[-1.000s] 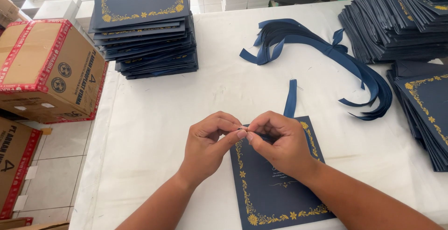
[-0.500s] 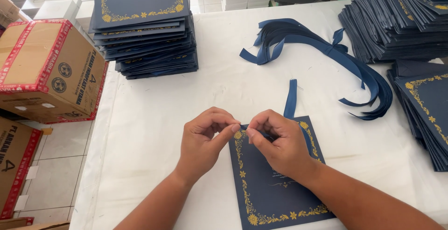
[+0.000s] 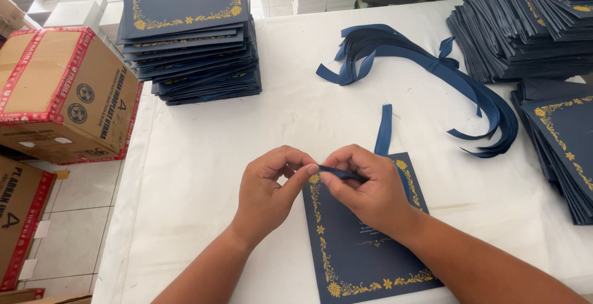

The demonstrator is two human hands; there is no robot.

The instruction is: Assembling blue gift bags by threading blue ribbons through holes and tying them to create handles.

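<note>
A navy card with a gold floral border [image 3: 364,254] lies flat on the white table [image 3: 247,131] in front of me. My left hand [image 3: 269,190] and my right hand [image 3: 364,187] meet over its top edge. Both pinch a navy ribbon [image 3: 384,130] there between thumb and fingers. The ribbon's free end runs straight away from my right hand across the table. My right hand covers the card's top middle, so how the ribbon meets the card is hidden.
A tall stack of navy cards [image 3: 188,38] stands at the back left. More stacks [image 3: 525,26] fill the back right, another stack [image 3: 565,149] the right edge. A bundle of loose navy ribbons [image 3: 432,75] lies between. Taped cardboard boxes [image 3: 62,94] stand left of the table.
Both hands stay over the card's top edge with small finger movements on the ribbon. The card and the ribbon's free end have not shifted.
</note>
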